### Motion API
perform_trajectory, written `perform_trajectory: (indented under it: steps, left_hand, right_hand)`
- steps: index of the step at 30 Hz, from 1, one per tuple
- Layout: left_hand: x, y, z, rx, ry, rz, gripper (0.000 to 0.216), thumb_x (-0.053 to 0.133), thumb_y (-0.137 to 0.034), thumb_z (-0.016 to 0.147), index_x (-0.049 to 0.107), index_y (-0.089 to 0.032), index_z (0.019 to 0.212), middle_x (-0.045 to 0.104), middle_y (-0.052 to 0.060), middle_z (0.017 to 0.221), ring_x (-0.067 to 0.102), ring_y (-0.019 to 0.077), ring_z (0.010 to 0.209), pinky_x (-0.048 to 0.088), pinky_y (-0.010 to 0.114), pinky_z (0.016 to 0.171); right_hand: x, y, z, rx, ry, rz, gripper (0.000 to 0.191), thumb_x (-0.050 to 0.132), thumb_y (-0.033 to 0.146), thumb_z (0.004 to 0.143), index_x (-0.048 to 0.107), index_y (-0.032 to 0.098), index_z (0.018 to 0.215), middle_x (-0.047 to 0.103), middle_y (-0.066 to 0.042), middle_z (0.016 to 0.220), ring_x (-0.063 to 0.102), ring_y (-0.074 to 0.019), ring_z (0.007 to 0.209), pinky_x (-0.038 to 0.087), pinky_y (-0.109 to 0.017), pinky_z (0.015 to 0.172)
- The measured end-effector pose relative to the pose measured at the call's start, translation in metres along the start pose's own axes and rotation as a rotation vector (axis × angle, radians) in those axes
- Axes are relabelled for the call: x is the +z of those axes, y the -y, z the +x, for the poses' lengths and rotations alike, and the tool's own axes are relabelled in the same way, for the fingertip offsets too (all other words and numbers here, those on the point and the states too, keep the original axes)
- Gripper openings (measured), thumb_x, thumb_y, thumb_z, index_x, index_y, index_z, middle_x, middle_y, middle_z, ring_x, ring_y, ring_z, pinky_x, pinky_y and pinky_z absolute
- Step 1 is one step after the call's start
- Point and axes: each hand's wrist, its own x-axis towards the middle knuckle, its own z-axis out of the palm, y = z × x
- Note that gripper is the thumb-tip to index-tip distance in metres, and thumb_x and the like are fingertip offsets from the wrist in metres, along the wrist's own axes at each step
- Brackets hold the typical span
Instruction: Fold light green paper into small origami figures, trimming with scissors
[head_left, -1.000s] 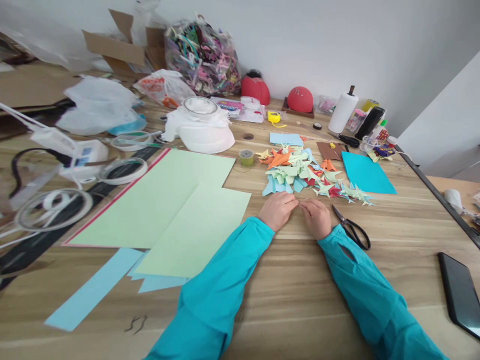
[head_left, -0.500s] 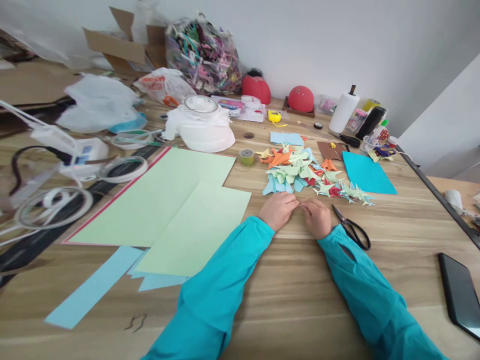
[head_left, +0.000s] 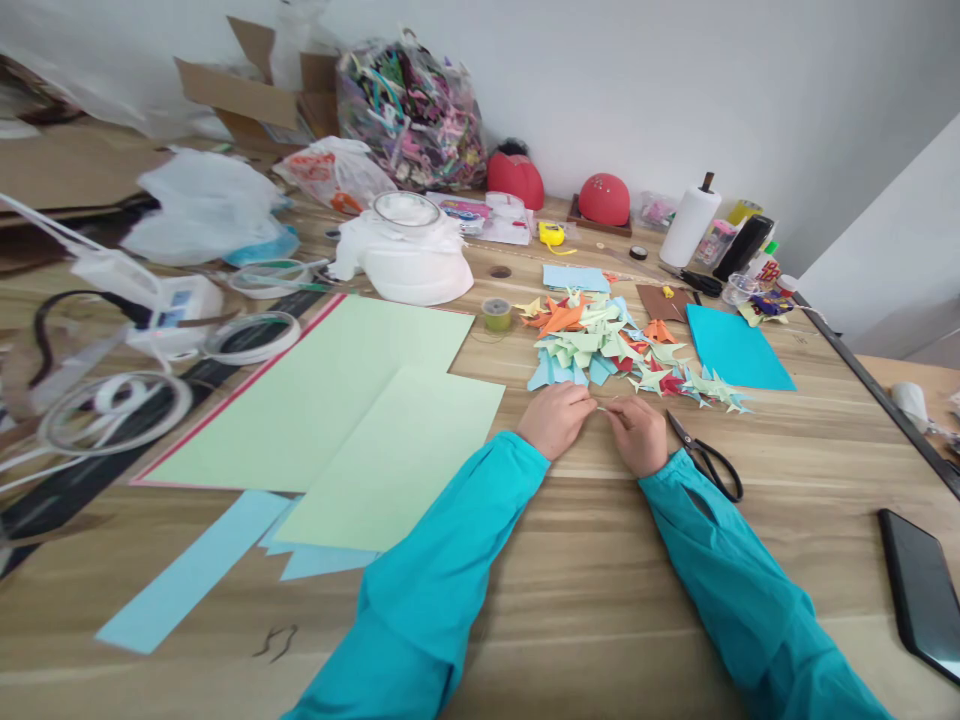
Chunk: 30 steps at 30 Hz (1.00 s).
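Observation:
My left hand and my right hand meet above the table, fingertips pinched close together. A small, thin, pale sliver shows between them, too small for me to name. Just beyond my fingers lies a pile of folded paper cranes in pale green, orange, red and light blue. Beside my right wrist rest black-handled scissors, blades pointing away. A small spool of yellowish line stands left of the pile, a loose strand trailing from it.
Pale green sheets and light blue strips lie at left. A turquoise sheet is right of the cranes, a phone near the right edge. Cables, bags and a white roll stand further off.
My right hand has shifted slightly to the right, so a little more of the pale sliver shows between my fingertips. My left hand stays almost where it was.

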Motion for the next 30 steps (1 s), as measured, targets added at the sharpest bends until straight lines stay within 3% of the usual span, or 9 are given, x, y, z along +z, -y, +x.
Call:
perform_trajectory:
  steps: [10, 19, 30]
  left_hand:
    - [0.0003, -0.0004, 0.001, 0.008, 0.024, -0.004, 0.027, 0.038, -0.016, 0.088, 0.064, -0.015, 0.083, 0.059, 0.007, 0.079, 0.049, 0.0171, 0.074, 0.038, 0.029, 0.065]
    - [0.0008, -0.0014, 0.0014, 0.034, 0.059, 0.011, 0.022, 0.042, -0.013, 0.086, 0.064, -0.015, 0.084, 0.06, 0.006, 0.081, 0.051, 0.018, 0.078, 0.038, 0.03, 0.066]
    - [0.0004, -0.0053, 0.0018, 0.007, 0.042, -0.038, 0.025, 0.041, -0.023, 0.09, 0.065, -0.016, 0.09, 0.059, 0.006, 0.078, 0.052, 0.017, 0.075, 0.039, 0.029, 0.066]
  right_hand:
    - [-0.0012, 0.0016, 0.0006, 0.016, 0.057, 0.028, 0.011, 0.053, 0.021, 0.08, 0.063, 0.019, 0.084, 0.066, -0.006, 0.079, 0.061, -0.0181, 0.075, 0.05, -0.029, 0.069]
    - [-0.0017, 0.0022, 0.0006, 0.015, 0.079, 0.021, 0.015, 0.048, 0.013, 0.079, 0.061, 0.019, 0.074, 0.066, -0.007, 0.078, 0.061, -0.0188, 0.076, 0.05, -0.03, 0.07]
    - [-0.0031, 0.0062, 0.0029, 0.048, 0.036, 0.104, 0.014, 0.051, 0.012, 0.073, 0.061, 0.02, 0.069, 0.067, -0.005, 0.075, 0.062, -0.018, 0.073, 0.051, -0.03, 0.069]
